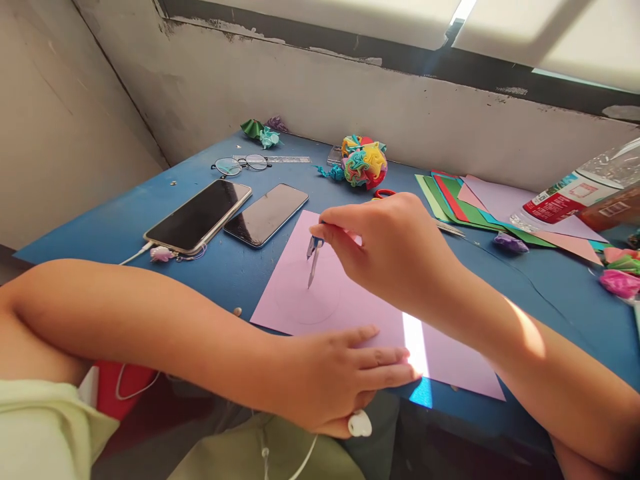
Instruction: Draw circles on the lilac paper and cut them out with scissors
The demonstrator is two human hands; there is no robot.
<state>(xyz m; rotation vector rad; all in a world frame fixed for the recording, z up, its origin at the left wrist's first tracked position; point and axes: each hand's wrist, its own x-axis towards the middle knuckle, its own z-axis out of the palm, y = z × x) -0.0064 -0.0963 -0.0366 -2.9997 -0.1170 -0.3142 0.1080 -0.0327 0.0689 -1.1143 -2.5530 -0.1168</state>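
Observation:
A pink sheet of paper (365, 307) lies at the front of the blue table. Pinched at its top in my right hand (385, 243) is a drawing compass (314, 257), its legs pointing down at the paper. A faint pencil circle (300, 321) shows around that spot. My left hand (335, 373) rests on the sheet's near edge, several fingers stretched out across it. By the lower fingers of that hand is a white earbud (360, 424) with a cord; I cannot tell whether they grip it.
Two phones (200, 217) and glasses (241, 164) lie to the left. Behind stands a colourful paper flower ball (364, 162). Coloured paper sheets (453, 200), partly visible scissors (384, 194) and a plastic bottle (575, 190) are at the right. A ruler (293, 159) lies farther back.

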